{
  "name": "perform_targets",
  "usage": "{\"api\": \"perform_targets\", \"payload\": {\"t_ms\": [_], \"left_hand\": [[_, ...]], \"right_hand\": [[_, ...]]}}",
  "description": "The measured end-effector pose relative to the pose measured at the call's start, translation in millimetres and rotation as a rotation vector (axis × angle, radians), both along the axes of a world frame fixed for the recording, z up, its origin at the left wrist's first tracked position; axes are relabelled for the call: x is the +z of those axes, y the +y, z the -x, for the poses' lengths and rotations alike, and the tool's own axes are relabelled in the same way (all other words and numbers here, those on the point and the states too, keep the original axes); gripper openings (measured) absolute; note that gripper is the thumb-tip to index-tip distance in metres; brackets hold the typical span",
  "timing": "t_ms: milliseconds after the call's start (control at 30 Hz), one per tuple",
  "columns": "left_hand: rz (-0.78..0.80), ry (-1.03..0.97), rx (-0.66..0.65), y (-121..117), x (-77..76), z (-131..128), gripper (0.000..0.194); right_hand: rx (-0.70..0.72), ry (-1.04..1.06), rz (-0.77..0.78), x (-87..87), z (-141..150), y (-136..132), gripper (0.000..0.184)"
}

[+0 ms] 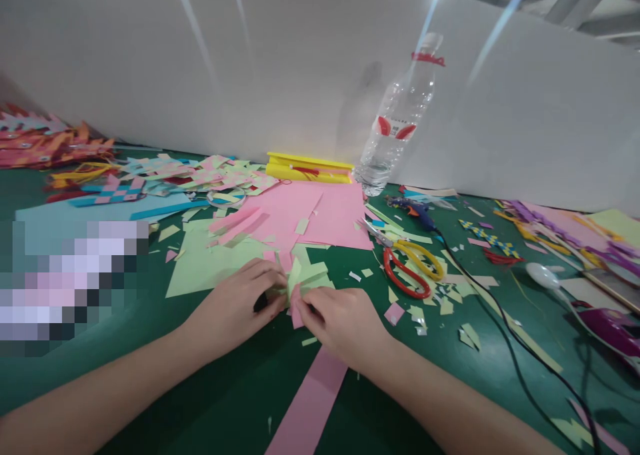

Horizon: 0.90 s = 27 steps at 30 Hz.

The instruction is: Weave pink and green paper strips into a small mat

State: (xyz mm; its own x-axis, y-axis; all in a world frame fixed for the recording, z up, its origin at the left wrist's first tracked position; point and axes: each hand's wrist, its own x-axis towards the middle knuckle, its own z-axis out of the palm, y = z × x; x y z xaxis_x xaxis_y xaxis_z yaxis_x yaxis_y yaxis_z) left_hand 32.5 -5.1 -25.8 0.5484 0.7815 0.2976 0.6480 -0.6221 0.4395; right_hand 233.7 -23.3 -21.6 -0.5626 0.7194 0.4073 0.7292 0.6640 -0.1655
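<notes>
The left hand (pixel 241 298) and right hand (pixel 346 318) pinch paper strips (pixel 296 306), seemingly part-folded; a long pink strip (pixel 311 405) lies unfolded toward the counter's (pixel 205 412) near edge.

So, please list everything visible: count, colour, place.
Table: one, green, underneath
Wall: one, whitish, back
Bottle: one, clear, back right
Folded piece: one, yellow, back centre
Sheets: several, pink, green, blue, centre, left
Scissors: one, red and yellow, right
Glue gun: one, bluish, right
Cable: one, black, right
Woven strip: one, blue and yellow, right
Spoon: one, white, right
Unclear object: one, purple, right
Craft pile: one, orange, far left
Scraps: many, mixed colours, scattered
Strip: one, pink, front centre
Held paper: count unclear, pink, green, centre
Left hand: one, bare, centre
Right hand: one, bare, centre
</notes>
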Motion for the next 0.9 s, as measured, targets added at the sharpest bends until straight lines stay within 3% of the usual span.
{"api": "perform_targets", "payload": {"t_ms": [333, 600, 667, 900], "left_hand": [[0.020, -0.001, 0.007, 1.1, -2.9, 1.4, 0.018], [0.046, -0.010, -0.033, 0.1, 5.4, -0.6, 0.020], [0.055, -0.014, -0.045, -0.3, 6.5, -0.5, 0.020], [0.061, -0.022, -0.056, 0.1, 3.9, 2.8, 0.016]], "right_hand": [[0.128, 0.051, 0.025, 1.9, -2.9, -3.9, 0.028], [-0.164, 0.026, 0.106, 1.0, 1.1, 3.0, 0.019], [-0.173, 0.031, 0.103, 2.8, -0.5, 4.5, 0.022], [0.144, 0.190, -0.049, 11.7, -16.2, 7.0, 0.020]]}}
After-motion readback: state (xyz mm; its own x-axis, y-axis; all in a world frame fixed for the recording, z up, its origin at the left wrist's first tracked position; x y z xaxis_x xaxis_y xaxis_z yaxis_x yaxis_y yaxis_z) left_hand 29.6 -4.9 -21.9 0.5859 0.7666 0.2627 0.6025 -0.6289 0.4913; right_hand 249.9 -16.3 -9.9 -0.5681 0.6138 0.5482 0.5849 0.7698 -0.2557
